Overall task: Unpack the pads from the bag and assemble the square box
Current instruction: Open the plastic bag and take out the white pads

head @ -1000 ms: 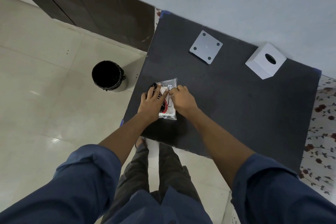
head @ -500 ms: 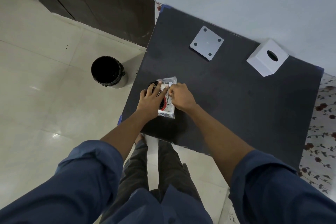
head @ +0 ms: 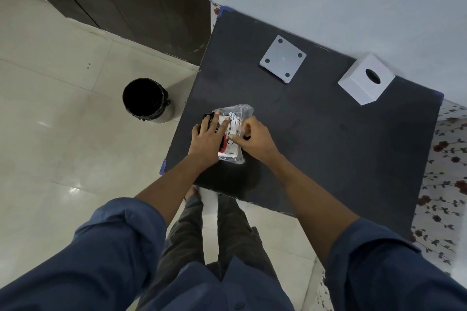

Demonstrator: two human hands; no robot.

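the clear plastic bag [head: 233, 131] lies near the front left edge of our black table [head: 328, 139], its long axis running from us toward the wall. our left hand [head: 208, 140] presses flat on it, fingers spread. our right hand [head: 252, 137] pinches the bag's plastic between thumb and forefinger; half a second ago that hand lay lower on it. well beyond sit the white square plate [head: 283, 62] and the white box [head: 366, 82] with a round hole. a black bin [head: 146, 100] stands on the floor to the left.
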